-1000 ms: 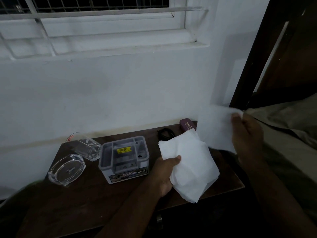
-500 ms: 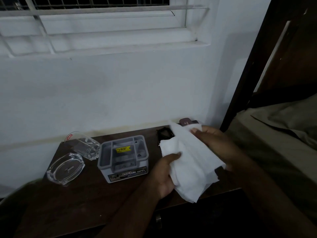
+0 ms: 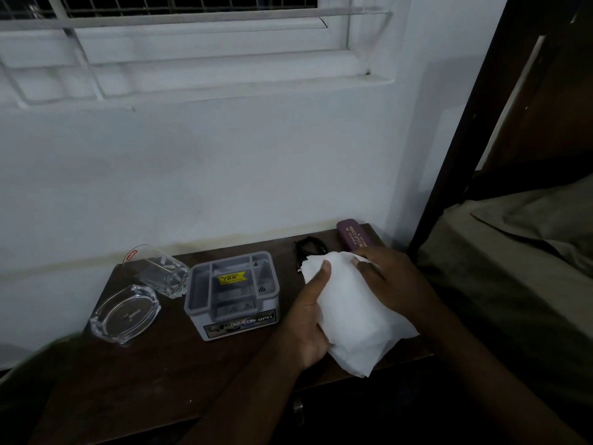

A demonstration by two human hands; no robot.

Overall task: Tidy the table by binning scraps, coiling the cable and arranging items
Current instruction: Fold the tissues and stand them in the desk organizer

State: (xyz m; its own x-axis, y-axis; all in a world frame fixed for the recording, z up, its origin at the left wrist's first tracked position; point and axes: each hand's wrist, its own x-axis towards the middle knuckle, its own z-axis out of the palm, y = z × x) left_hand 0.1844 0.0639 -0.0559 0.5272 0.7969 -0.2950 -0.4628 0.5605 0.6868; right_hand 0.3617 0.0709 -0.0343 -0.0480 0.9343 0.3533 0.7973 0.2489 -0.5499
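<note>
tissue paper (image 3: 349, 313), a white wad of several sheets, is the thing in hand at this moment, held just above the right part of the dark wooden table (image 3: 160, 374). going from the left: a clear glass ashtray (image 3: 125, 313) sits near the table's left edge, and just behind it a clear glass tumbler (image 3: 160, 272) with a red label lies tilted toward the wall. next, near the middle, stands a grey plastic organiser box (image 3: 234, 293) with open compartments and a yellow price sticker, well apart from the wad. behind the wad, near the wall, lies a dark tangle (image 3: 309, 248) that may be the cable or a pair of glasses; too dim to tell. beside it is a maroon spectacle case (image 3: 354, 236).

the left hand (image 3: 309, 322) grips the wad from its left side, thumb pressed on top. the right hand (image 3: 390, 282) lies over the right side of the wad with its fingers (image 3: 365, 266) curled onto the paper, so the 2 hands are together, closed on the same bundle.

my reading is that the sheets are being gathered for the bin, which is not in view. the risk: the lower corner hangs loose, so a sheet could slip out and drop past the table's front edge if the grip slackens. a wide sweep of the left elbow could also knock the tumbler or ashtray.
</note>
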